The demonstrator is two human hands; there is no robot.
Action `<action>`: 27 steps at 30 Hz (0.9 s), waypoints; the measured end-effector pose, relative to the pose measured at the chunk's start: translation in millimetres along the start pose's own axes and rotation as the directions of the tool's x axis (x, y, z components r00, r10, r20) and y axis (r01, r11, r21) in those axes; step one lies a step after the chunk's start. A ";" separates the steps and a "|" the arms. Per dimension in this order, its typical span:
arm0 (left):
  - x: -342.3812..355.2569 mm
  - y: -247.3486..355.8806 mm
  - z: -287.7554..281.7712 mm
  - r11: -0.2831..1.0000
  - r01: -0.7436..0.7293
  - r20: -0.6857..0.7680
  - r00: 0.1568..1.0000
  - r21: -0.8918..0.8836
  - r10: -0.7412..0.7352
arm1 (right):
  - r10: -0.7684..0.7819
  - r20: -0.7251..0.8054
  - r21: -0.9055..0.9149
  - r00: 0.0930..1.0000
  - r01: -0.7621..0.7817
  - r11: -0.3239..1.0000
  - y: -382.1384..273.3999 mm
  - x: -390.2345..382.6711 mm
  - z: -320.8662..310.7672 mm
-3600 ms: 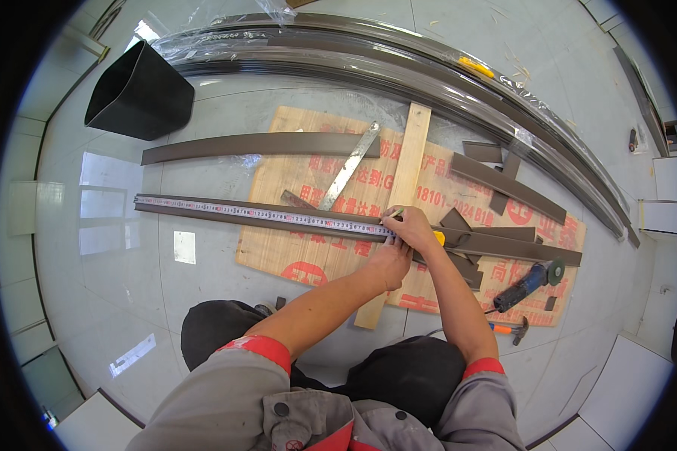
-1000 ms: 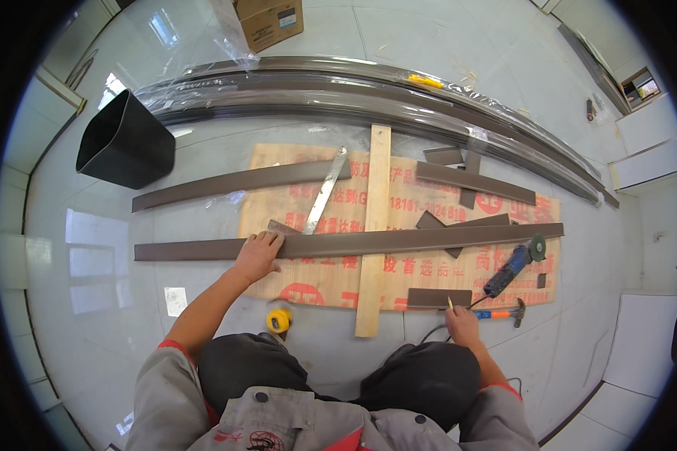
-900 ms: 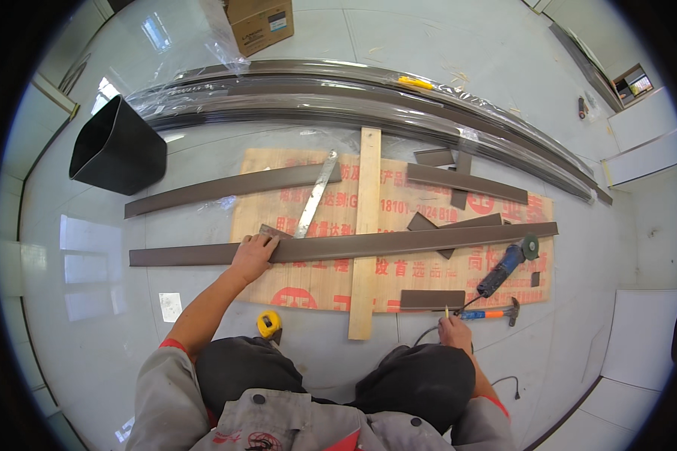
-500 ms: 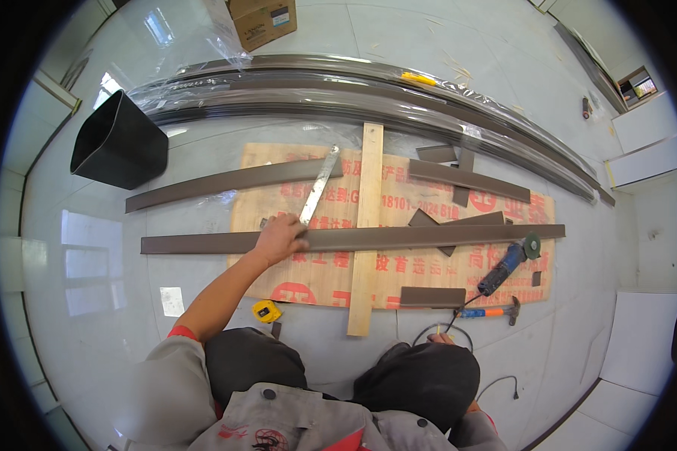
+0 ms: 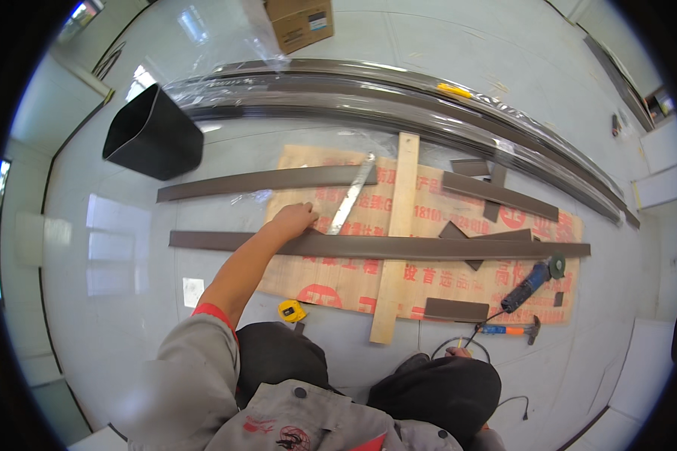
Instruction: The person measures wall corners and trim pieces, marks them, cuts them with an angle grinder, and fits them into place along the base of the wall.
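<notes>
A long brown trim strip (image 5: 429, 246) lies crosswise in front of me over a wooden batten (image 5: 405, 188). My left hand (image 5: 296, 218) reaches across it to its far edge, fingers curled down; what they hold, if anything, is hidden. Just right of that hand, a metal ruler (image 5: 351, 194) lies slanting, its far end on a shorter brown strip (image 5: 267, 181). My right hand (image 5: 457, 352) shows only partly past my right knee, fingers closed near a small pale, thin thing and the black cable of an angle grinder (image 5: 526, 286).
Brown offcuts (image 5: 456, 310) lie on a printed board (image 5: 331, 289). A hammer (image 5: 511, 329) and yellow tape measure (image 5: 292, 310) rest nearby. Plastic-wrapped strips (image 5: 353, 98) with a yellow tool (image 5: 453, 90) stretch behind. A black bin (image 5: 165, 146) and cardboard box (image 5: 301, 26) stand farther off.
My left hand has moved off the long strip's top to its far edge, slightly leftward from the ruler. The whole view has shifted, so everything sits further right. My right hand stays by the knee.
</notes>
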State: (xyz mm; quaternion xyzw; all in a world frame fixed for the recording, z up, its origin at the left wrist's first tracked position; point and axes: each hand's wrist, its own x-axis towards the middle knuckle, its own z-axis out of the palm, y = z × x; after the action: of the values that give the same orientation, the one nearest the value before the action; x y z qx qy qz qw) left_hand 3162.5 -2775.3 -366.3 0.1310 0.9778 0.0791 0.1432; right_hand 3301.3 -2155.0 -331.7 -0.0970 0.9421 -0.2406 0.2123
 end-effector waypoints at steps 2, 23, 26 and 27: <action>-3.9 -0.4 -1.6 0.997 -0.026 0.080 0.997 0.071 0.020 | 0.051 0.023 -0.008 0.998 -0.050 0.999 -13.6 -0.2 -3.5; 1.3 125.1 -85.0 0.976 -0.185 -0.033 0.983 -0.115 0.183 | -0.294 -0.506 -0.011 0.811 0.334 0.942 -95.2 193.0 -27.3; 36.3 179.8 -34.1 0.979 -0.130 0.091 0.985 -0.157 0.146 | -0.423 -0.472 -0.137 0.774 0.410 0.902 -94.6 237.9 -16.7; 44.9 189.0 -20.6 0.977 -0.183 0.072 0.979 -0.111 0.191 | -0.457 -0.440 -0.181 0.773 0.422 0.888 -93.5 245.6 -13.0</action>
State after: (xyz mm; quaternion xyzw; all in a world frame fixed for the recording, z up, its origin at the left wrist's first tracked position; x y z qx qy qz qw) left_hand 3158.9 -2585.1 -322.1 0.2179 0.9490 0.1373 0.1818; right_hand 3084.2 -2300.6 -362.0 -0.2605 0.9240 -0.2654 -0.0885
